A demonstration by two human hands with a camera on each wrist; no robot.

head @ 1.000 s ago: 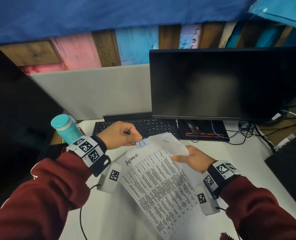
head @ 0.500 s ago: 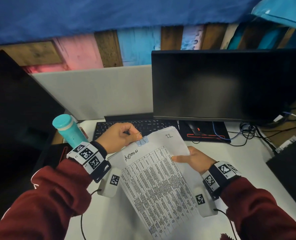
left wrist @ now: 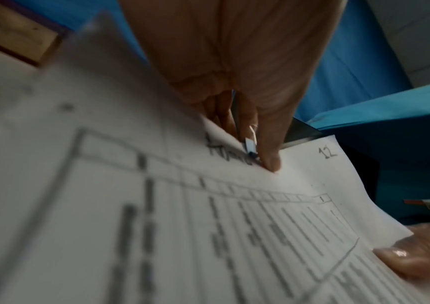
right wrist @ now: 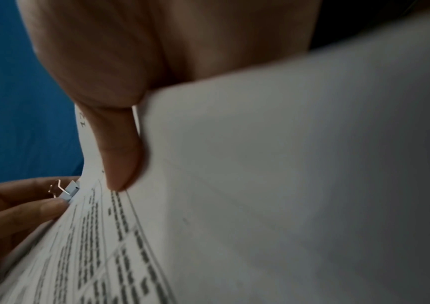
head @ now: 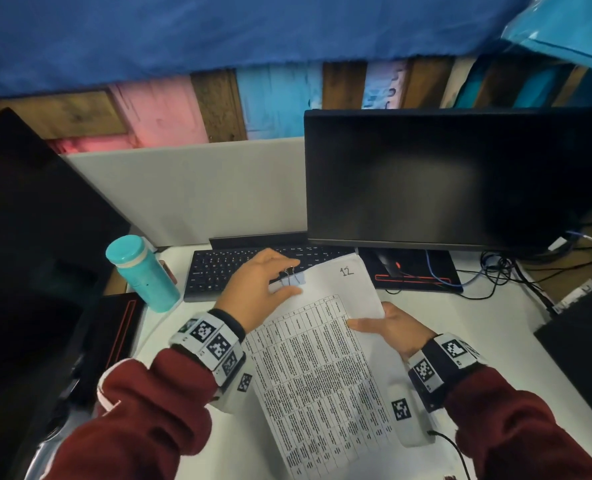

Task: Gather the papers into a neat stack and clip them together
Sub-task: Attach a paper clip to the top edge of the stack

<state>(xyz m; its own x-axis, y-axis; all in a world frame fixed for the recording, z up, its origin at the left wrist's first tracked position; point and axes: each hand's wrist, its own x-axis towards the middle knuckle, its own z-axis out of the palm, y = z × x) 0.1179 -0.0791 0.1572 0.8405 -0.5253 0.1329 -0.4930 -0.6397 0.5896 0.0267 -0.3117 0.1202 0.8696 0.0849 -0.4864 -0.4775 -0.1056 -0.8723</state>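
A stack of white papers (head: 322, 358) with a printed table and a handwritten "12" is held tilted above the desk. A small light-blue binder clip (head: 296, 277) sits on its top edge, with a wire handle standing up. My left hand (head: 289, 279) pinches that edge at the clip. Its thumb lies on the top sheet and the other fingers are behind; the clip (left wrist: 250, 146) sits right beside the thumb. My right hand (head: 367, 325) grips the stack's right edge, thumb on the top sheet and fingers hidden underneath. In the right wrist view the clip (right wrist: 69, 192) sits between left fingertips.
A black keyboard (head: 239, 268) lies just behind the papers, under a dark monitor (head: 443, 181). A teal bottle (head: 142, 275) stands at the left. Cables (head: 495, 271) trail at the back right, and dark equipment (head: 581, 341) sits at the desk's right edge.
The left hand has loosened from squeezing the clip; its thumb now lies flat on the top sheet over the handwritten word. The stack has risen slightly toward the keyboard. The right hand keeps its hold.
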